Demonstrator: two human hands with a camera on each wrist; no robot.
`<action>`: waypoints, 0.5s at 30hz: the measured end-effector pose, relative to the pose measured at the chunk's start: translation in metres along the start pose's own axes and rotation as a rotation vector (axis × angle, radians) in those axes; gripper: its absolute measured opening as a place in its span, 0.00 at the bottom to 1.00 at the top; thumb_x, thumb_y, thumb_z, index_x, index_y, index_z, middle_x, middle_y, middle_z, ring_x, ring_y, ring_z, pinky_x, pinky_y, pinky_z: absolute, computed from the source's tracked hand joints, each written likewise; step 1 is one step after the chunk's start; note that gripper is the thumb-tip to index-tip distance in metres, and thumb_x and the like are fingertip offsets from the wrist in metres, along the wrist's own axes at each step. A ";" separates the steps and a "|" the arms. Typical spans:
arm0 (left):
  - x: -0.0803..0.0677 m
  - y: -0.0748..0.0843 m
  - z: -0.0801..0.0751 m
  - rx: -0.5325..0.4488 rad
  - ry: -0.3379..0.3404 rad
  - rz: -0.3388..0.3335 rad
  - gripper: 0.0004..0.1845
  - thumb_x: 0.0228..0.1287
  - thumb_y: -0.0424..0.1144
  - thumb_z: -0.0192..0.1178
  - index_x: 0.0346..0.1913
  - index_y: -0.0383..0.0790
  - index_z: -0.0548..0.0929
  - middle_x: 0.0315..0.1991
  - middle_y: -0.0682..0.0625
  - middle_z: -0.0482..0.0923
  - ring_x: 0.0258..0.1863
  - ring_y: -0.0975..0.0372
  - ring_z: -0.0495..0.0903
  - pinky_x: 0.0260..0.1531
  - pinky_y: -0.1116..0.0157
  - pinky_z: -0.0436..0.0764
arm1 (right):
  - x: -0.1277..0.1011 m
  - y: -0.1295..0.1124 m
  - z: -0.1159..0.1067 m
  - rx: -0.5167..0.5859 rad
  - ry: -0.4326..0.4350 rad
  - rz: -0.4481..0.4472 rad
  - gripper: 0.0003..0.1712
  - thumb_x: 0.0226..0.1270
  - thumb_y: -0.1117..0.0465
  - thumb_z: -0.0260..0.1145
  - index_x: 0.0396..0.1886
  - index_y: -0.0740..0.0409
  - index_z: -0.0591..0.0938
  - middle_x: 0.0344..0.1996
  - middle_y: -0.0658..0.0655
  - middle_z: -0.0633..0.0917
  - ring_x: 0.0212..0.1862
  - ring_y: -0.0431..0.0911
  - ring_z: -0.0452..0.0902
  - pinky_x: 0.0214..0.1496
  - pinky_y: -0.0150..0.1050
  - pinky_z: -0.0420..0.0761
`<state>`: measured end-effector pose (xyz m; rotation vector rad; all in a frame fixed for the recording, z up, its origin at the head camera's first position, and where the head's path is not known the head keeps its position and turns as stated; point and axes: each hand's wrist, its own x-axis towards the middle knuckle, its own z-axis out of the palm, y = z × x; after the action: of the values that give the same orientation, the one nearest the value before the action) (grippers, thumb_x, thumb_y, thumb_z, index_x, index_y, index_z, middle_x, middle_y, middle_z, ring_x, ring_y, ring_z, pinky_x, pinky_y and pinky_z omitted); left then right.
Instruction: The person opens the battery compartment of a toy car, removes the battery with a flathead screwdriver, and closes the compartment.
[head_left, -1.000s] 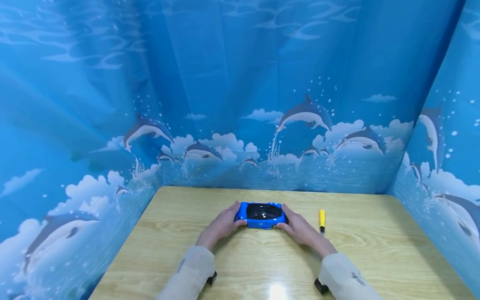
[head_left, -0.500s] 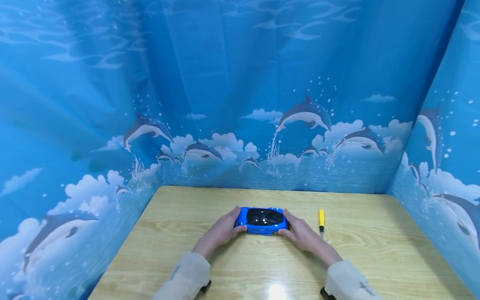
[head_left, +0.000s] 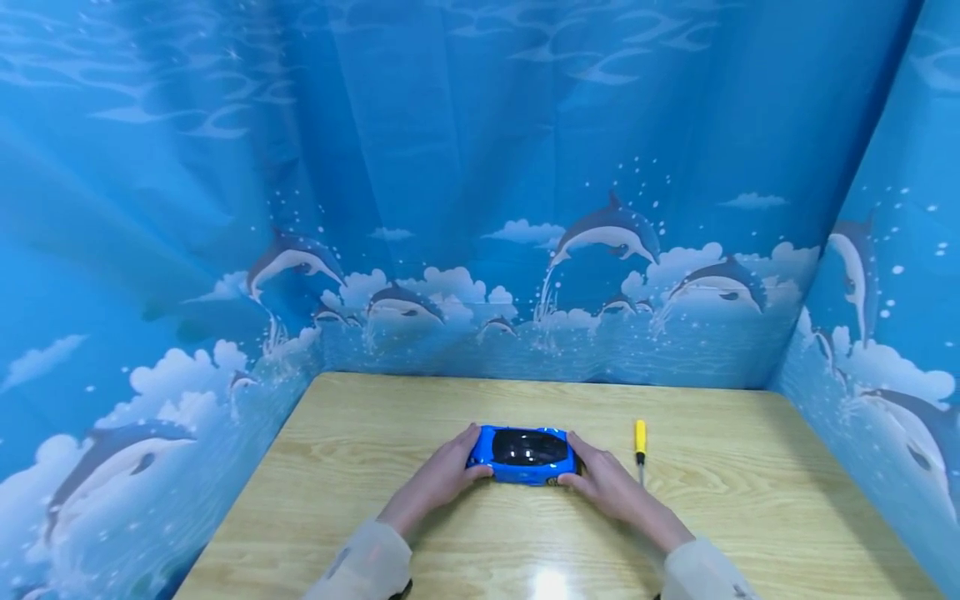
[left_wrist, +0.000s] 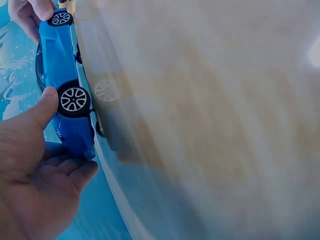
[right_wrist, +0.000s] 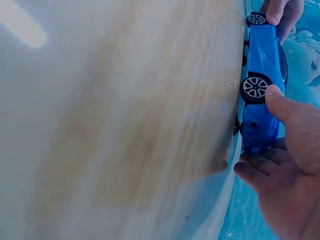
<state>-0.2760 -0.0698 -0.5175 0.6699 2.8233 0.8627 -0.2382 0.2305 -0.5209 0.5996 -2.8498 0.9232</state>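
We noted the left hand (head_left: 444,473) and right hand (head_left: 606,483) gripping opposite ends of the blue toy car (head_left: 528,448), on or just above the counter (head_left: 375,421), and judged that uneven release could tip it, or a rightward sweep knock the yellow-handled screwdriver (head_left: 641,450).

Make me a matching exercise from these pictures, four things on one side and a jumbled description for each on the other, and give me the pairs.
1. toy car
2. screwdriver
3. table
4. curtain

A. Wood-grain surface
B. Blue, printed with dolphins
C. Between left hand and right hand
D. Yellow-handled

Pairs: 1-C, 2-D, 3-A, 4-B
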 end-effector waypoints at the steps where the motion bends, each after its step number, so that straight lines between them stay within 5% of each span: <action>1: -0.002 0.000 0.000 -0.004 0.001 0.002 0.43 0.71 0.51 0.64 0.79 0.31 0.59 0.79 0.36 0.58 0.77 0.44 0.60 0.76 0.48 0.64 | -0.002 -0.001 0.001 0.001 0.002 0.000 0.44 0.70 0.55 0.71 0.74 0.77 0.64 0.70 0.76 0.68 0.68 0.67 0.70 0.69 0.57 0.74; 15: -0.016 0.009 0.004 0.009 0.013 0.014 0.44 0.68 0.49 0.68 0.78 0.29 0.62 0.77 0.33 0.60 0.75 0.42 0.63 0.74 0.47 0.66 | -0.020 -0.006 0.001 -0.015 0.038 -0.027 0.43 0.67 0.55 0.73 0.71 0.78 0.67 0.67 0.76 0.73 0.65 0.67 0.75 0.65 0.56 0.79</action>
<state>-0.2573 -0.0678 -0.5163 0.6891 2.8389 0.8597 -0.2173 0.2325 -0.5224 0.6106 -2.8054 0.8982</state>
